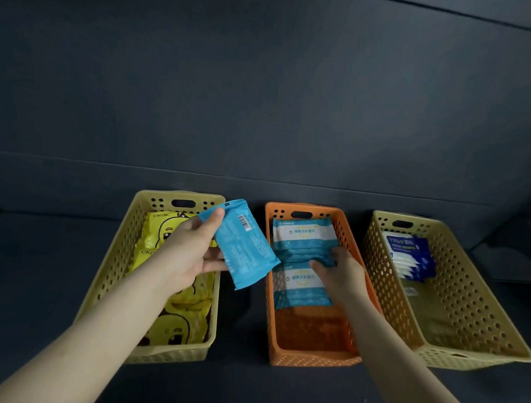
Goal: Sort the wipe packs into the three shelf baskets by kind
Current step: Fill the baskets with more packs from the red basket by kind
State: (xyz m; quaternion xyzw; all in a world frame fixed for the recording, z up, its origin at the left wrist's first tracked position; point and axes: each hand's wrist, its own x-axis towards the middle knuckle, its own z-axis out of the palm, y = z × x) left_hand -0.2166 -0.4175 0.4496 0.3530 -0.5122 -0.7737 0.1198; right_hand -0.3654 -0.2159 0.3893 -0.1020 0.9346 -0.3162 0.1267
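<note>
Two arms of a person are seen, both uncovered. The left forearm (pixel 95 331) enters from 7 o'clock and the right forearm (pixel 403 371) from 5 o'clock. Both are slim and smooth, with bare skin up to the edge of the view. The left hand (pixel 190 252) and the right hand (pixel 343 271) are bare also, with slender fingers.

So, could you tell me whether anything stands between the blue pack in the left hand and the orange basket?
Only the right hand, touching the packs inside the orange basket. The basket's near end is bare; the left hand holds the blue pack beside its rim.
</note>
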